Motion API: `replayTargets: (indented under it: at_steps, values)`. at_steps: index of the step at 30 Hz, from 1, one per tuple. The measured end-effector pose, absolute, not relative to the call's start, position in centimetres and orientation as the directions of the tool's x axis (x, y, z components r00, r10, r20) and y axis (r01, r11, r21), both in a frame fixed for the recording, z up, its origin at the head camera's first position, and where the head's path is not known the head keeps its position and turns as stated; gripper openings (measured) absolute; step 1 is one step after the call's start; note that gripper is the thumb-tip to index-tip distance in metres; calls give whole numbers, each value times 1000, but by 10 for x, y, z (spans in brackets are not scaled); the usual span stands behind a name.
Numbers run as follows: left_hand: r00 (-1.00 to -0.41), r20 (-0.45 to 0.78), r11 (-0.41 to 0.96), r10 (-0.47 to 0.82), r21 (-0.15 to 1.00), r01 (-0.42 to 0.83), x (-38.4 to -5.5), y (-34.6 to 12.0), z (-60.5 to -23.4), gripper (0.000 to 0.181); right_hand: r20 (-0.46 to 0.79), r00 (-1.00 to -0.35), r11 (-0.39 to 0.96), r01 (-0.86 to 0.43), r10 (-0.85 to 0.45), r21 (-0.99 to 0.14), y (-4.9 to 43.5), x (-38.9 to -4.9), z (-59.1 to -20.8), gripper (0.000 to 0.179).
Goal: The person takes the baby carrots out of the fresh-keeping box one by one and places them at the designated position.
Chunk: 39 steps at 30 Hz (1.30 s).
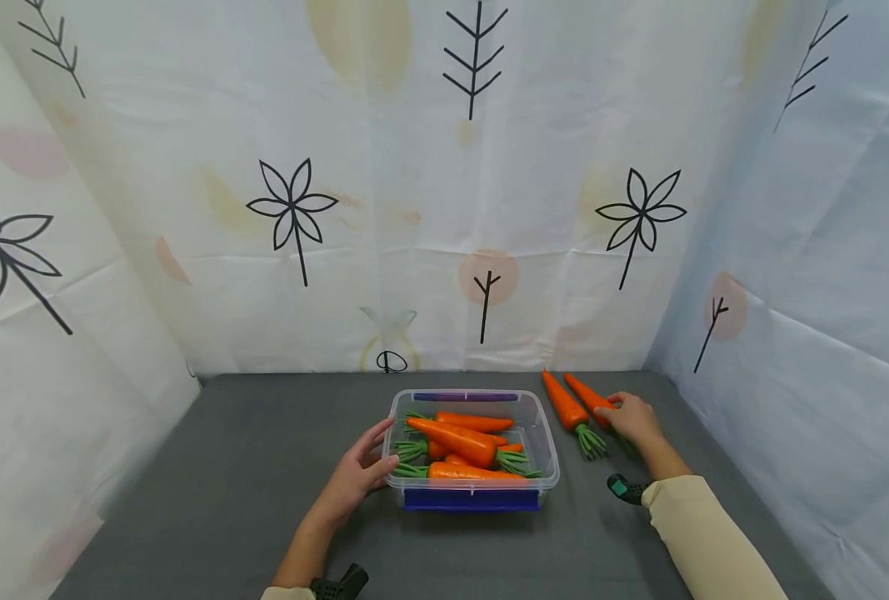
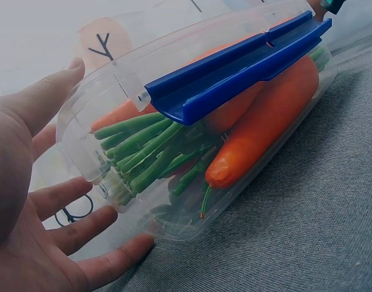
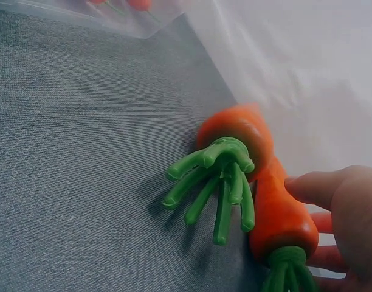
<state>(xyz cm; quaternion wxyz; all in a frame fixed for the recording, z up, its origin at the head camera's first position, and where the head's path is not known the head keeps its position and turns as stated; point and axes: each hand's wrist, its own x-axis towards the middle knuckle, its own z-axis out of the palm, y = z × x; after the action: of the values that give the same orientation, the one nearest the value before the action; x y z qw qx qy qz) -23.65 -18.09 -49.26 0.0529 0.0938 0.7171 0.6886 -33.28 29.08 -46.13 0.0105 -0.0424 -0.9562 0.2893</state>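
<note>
A clear plastic container (image 1: pixel 552 467) with blue clips holds several orange carrots (image 1: pixel 455 440) with green stem tops. My left hand (image 1: pixel 357 462) rests against the container's left side, its thumb at the rim; in the left wrist view its fingers (image 2: pixel 95 267) are spread along the clear wall. To the right of the container, two carrots lie side by side on the table. My right hand (image 1: pixel 634 419) grips the outer carrot (image 3: pixel 283 225), thumb on the near side and fingers beyond it. The inner carrot (image 1: pixel 564 404) lies just left of it, untouched.
The dark grey tabletop (image 1: pixel 264 467) runs back to a white printed cloth (image 1: pixel 384 208), which also hangs at both sides. Each forearm carries a dark wrist device (image 1: pixel 627 489). Bare table lies left of the container.
</note>
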Motion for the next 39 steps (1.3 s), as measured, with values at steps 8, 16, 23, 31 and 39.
replayTargets:
  at_steps: [8, 16, 23, 31, 39]
  values:
    - [-976, 60, 38, 211, 997, 69, -237, -181, -494, 59, 10, -997, 825, 61, 81, -562, 291, -332, -461, 45]
    - [-976, 61, 29, 209, 997, 68, -238, -182, -494, 58, -10, -998, 818, 52, 56, -573, 291, -335, -461, 48]
    - [-972, 64, 17, 227, 997, 70, -238, -182, -494, 59, 3, -998, 797, 42, 55, -602, 288, -335, -453, 50]
    - [-971, 73, 14, 226, 997, 79, -240, -182, -495, 59, 144, -985, 733, -26, 98, -680, 263, -337, -429, 47]
    - [-970, 83, 24, 230, 996, 91, -239, -182, -496, 60, 272, -962, 673, -191, 15, -715, 217, -331, -402, 38]
